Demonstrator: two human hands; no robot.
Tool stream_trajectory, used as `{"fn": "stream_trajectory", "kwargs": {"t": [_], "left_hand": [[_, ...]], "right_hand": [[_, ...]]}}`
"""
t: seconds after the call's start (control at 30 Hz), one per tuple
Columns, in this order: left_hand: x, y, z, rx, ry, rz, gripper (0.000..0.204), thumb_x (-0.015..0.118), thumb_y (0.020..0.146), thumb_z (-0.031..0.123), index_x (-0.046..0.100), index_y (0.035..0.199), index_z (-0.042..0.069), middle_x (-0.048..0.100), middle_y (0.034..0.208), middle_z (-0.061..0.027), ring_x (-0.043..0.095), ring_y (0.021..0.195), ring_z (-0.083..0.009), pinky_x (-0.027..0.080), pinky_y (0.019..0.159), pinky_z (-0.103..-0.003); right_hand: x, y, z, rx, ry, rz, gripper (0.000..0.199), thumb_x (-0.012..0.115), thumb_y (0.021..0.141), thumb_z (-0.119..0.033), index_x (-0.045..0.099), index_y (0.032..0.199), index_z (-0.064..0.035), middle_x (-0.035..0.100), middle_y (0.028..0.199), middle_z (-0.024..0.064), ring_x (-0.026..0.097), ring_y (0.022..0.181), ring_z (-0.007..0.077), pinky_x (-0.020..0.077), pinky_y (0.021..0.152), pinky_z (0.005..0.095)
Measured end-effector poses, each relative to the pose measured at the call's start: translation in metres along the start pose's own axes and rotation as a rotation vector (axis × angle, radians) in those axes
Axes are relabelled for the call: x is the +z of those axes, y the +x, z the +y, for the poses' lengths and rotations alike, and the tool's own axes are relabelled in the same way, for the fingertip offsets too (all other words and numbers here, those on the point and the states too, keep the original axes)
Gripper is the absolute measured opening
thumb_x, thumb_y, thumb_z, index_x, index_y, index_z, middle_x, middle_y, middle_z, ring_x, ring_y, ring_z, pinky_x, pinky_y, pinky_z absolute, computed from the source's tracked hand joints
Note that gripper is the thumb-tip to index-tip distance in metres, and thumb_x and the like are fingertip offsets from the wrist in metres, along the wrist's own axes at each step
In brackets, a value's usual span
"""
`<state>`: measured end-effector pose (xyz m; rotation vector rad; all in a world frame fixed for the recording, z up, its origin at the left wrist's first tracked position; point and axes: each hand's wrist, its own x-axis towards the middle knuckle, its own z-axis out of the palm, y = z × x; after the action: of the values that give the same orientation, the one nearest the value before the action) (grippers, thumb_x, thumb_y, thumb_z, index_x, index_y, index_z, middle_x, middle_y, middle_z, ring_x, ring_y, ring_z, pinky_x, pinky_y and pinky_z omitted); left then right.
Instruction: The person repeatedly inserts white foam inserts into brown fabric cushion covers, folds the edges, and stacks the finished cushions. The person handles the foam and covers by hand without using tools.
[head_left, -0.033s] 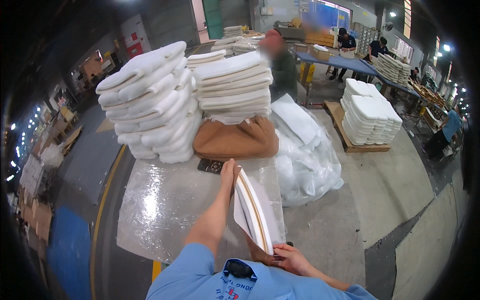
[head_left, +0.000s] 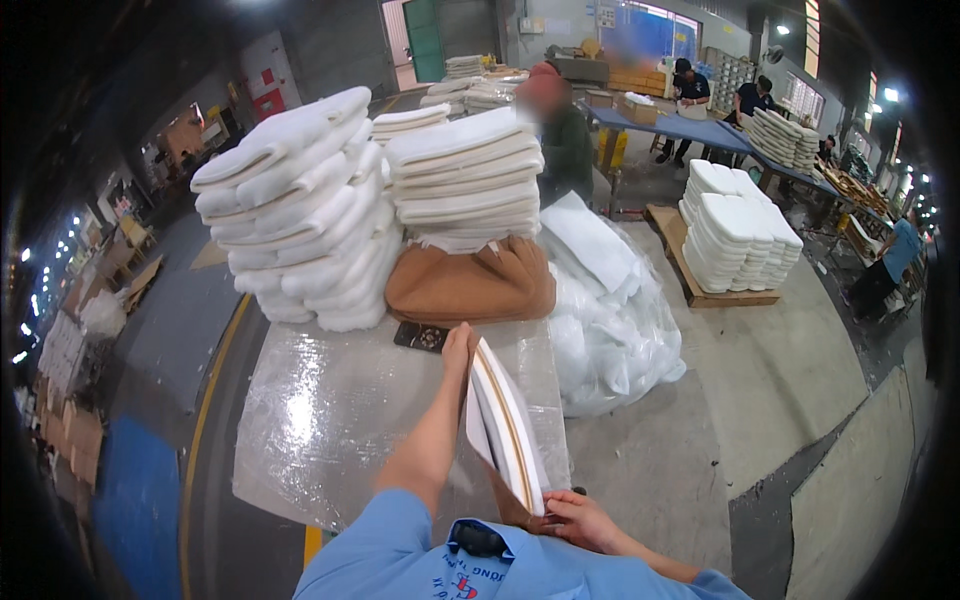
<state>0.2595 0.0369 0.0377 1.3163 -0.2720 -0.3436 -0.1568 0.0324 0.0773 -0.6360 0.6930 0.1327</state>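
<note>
The layered white piece (head_left: pixel 507 430) extends from far to near between the hands, over the film-covered table (head_left: pixel 330 420). The left hand (head_left: pixel 460 345) grasps its far end; the exact finger placement is hard to make out. The right hand (head_left: pixel 580 522) pinches its near, brown-edged corner. The underside of the piece is hidden. The dark phone (head_left: pixel 420 337) lies just left of the left hand. On the right, the clear plastic bag (head_left: pixel 625 365) contains white padding, indistinct through the film.
</note>
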Motion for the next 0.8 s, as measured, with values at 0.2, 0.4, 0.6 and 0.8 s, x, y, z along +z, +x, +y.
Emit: {"fn": "stream_trajectory", "kwargs": {"t": [0.2, 0.4, 0.6, 0.8], "left_hand": [[0.013, 0.007, -0.014, -0.085, -0.041, -0.013, 0.035, 0.065, 0.104, 0.039, 0.07, 0.11, 0.004, 0.067, 0.103, -0.003, 0.06, 0.098, -0.0121, 0.049, 0.09, -0.029], [-0.002, 0.015, -0.008, -0.074, -0.012, -0.024, 0.041, 0.063, 0.105, 0.043, 0.069, 0.113, 0.003, 0.067, 0.104, -0.0036, 0.06, 0.099, -0.0121, 0.048, 0.091, -0.029], [-0.006, 0.004, 0.009, -0.087, 0.128, -0.044, 0.046, 0.057, 0.109, 0.043, 0.067, 0.12, 0.0, 0.068, 0.109, -0.0052, 0.062, 0.1, -0.0135, 0.05, 0.091, -0.03], [0.013, -0.033, 0.042, -0.231, 0.009, -0.095, 0.045, 0.065, 0.104, 0.028, 0.061, 0.135, -0.005, 0.071, 0.124, -0.0127, 0.067, 0.112, -0.0209, 0.052, 0.097, -0.034]], "right_hand": [[-0.022, 0.035, -0.026, 0.016, -0.525, -0.064, 0.024, 0.068, 0.105, -0.025, 0.067, 0.115, -0.0041, 0.07, 0.092, 0.0038, 0.067, 0.078, 0.0116, 0.0569, 0.073, 0.0265], [0.01, 0.106, -0.099, -0.268, -0.621, -0.142, 0.021, 0.066, 0.106, -0.024, 0.068, 0.102, -0.0034, 0.067, 0.082, 0.0019, 0.063, 0.071, 0.0102, 0.0509, 0.064, 0.026], [0.058, 0.201, -0.157, -0.593, -0.564, -0.052, 0.019, 0.065, 0.105, -0.022, 0.07, 0.109, -0.0043, 0.069, 0.088, 0.001, 0.063, 0.077, 0.0103, 0.0521, 0.067, 0.0274], [0.083, 0.26, -0.193, -0.89, -0.805, 0.091, 0.037, 0.067, 0.097, -0.006, 0.068, 0.134, -0.0048, 0.071, 0.118, 0.0092, 0.067, 0.083, 0.0141, 0.0558, 0.075, 0.0302]]}}
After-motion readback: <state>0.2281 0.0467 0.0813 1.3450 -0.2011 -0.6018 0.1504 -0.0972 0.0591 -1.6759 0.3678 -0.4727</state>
